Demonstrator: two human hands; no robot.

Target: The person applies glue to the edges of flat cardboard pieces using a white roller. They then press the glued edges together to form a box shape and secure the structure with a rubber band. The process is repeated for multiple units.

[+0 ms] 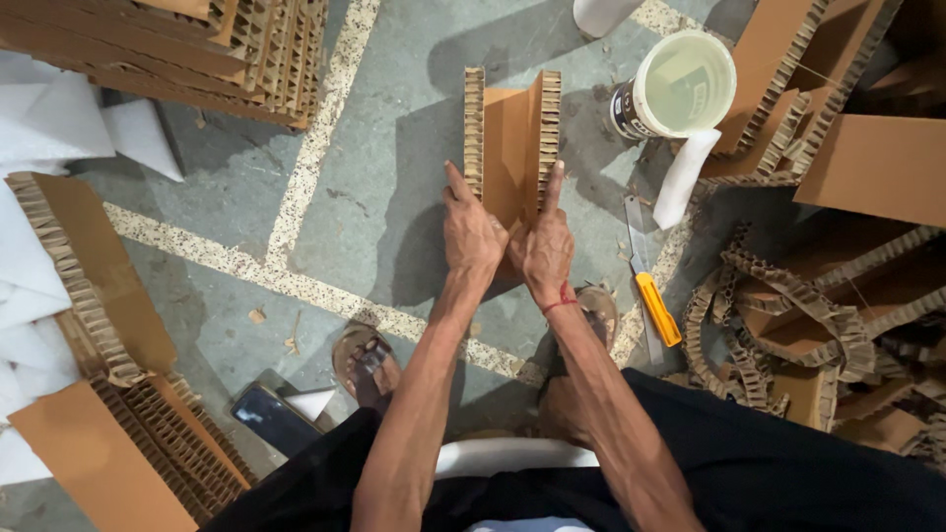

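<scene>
A folded piece of brown honeycomb cardboard [512, 138] stands upright in front of me, bent into a U with its ribbed cut edges facing up. My left hand [471, 234] presses its left wall, forefinger stretched along the edge. Against the right wall sits my right hand [542, 246], forefinger pointing up and a red thread around the wrist. Both hands squeeze the piece together above the grey floor.
A utility knife with a yellow handle [650, 296] lies on the floor to the right. A white bucket [680, 87] holds pale liquid. Honeycomb cardboard stacks [197, 49] and offcut strips [788, 296] surround me. A phone [271, 419] lies lower left, white foam sheets [49, 118] left.
</scene>
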